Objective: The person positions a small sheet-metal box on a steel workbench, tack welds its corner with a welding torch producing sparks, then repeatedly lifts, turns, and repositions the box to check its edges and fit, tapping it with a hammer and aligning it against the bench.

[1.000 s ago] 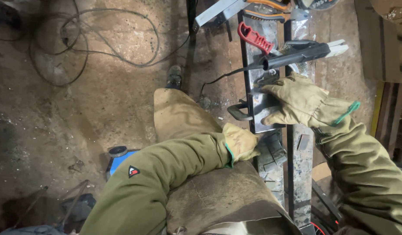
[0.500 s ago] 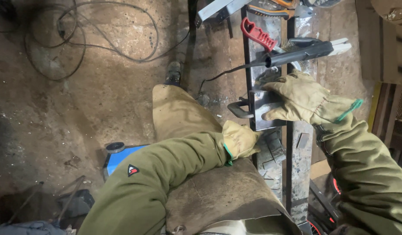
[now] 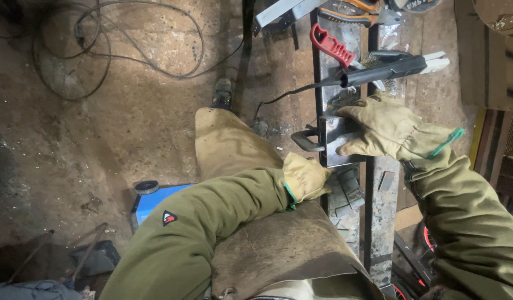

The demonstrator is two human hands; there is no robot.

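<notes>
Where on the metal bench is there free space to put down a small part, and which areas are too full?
The bare strip of the right bar, below the right hand and beside a small metal offcut, is free. The top end is crowded: the red-handled wire brush and black electrode holder lie across it. Scrap pieces fill the spot by the left hand.

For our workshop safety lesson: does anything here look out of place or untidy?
Yes. Loose cables sprawl in tangled loops across the dirt floor, near the person's boot.
</notes>
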